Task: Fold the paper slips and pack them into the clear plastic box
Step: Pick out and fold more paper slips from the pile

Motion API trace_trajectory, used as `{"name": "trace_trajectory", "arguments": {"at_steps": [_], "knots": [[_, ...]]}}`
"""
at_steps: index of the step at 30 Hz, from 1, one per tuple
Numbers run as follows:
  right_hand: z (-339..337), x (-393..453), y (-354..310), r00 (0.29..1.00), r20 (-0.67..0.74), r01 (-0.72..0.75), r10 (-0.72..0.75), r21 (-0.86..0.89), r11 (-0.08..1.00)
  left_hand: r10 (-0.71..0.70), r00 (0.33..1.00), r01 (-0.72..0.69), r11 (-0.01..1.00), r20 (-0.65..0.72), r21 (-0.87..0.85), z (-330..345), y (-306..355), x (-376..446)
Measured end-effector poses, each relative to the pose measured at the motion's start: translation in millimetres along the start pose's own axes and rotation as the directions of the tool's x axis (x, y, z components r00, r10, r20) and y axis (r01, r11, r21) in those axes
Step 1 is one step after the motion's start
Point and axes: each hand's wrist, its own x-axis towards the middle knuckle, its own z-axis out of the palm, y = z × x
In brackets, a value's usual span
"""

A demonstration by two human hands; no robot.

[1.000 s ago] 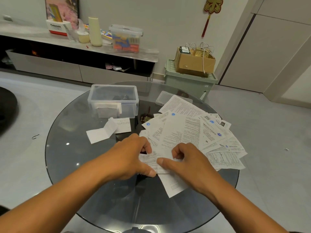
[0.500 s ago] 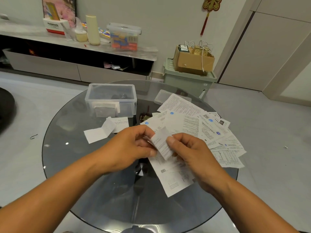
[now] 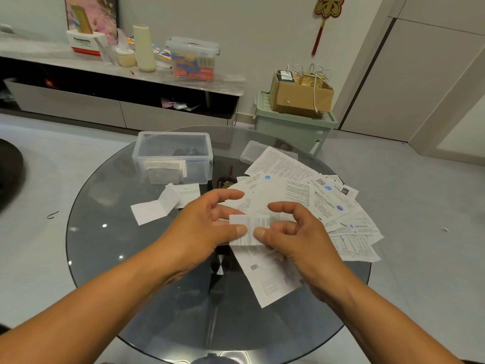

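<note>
A low cabinet [image 3: 78,106] runs along the back wall. On its top stand a cream bottle [image 3: 144,48], a small jar [image 3: 126,57], a white Panasonic box [image 3: 84,43] and a lidded tub [image 3: 193,58] of colourful items. To the right, a cardboard box [image 3: 299,97] with white cords sits on a pale green storage bin [image 3: 291,127]. A red and gold ornament [image 3: 325,14] hangs on the wall.

Round glass table [image 3: 110,258], left hand [image 3: 210,227] and right hand [image 3: 291,232] pinching a small paper slip [image 3: 250,227] above it, big pile of paper slips [image 3: 315,200] to the right, clear plastic box [image 3: 172,156] behind, maybe folded slips inside, a folded paper [image 3: 154,210] lying near the box
</note>
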Motion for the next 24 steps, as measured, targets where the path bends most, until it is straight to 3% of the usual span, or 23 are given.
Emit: {"name": "trace_trajectory", "arguments": {"at_steps": [3, 5, 7, 9, 12, 16, 24], "knots": [[-1, 1, -2, 0.998, -0.036, 0.054, -0.056, -0.059, 0.997, 0.014, 0.996, -0.008, 0.997, -0.083, 0.077, -2, 3, 2], [-1, 4, -2, 0.994, -0.063, 0.08, -0.086, -0.085, 0.993, 0.101, 0.974, -0.049, 0.967, -0.204, 0.248, -10, 4, 4], [-3, 8, 0, 0.991, -0.087, 0.093, -0.102, -0.095, 0.991, 0.234, 0.91, -0.031, 0.862, -0.343, 0.506, -25, 5, 6], [-3, 14, 0, 0.987, -0.111, 0.106, -0.117, -0.102, 0.989, 0.302, 0.852, 0.094, 0.715, -0.427, 0.693, -44, 8, 7], [5, 24, -3, 0.98, -0.131, 0.132, -0.147, -0.119, 0.984, 0.245, 0.84, 0.26, 0.601, -0.484, 0.755, -66, 6, 10], [31, 46, -6, 0.974, -0.115, 0.17, -0.195, -0.194, 0.966, 0.18, 0.866, 0.255, 0.644, -0.467, 0.721, -77, -8, 11], [97, 83, -12, 0.972, -0.007, 0.221, -0.234, -0.307, 0.926, 0.07, 0.82, 0.244, 0.855, -0.568, 0.458, -105, -6, 0]]}}
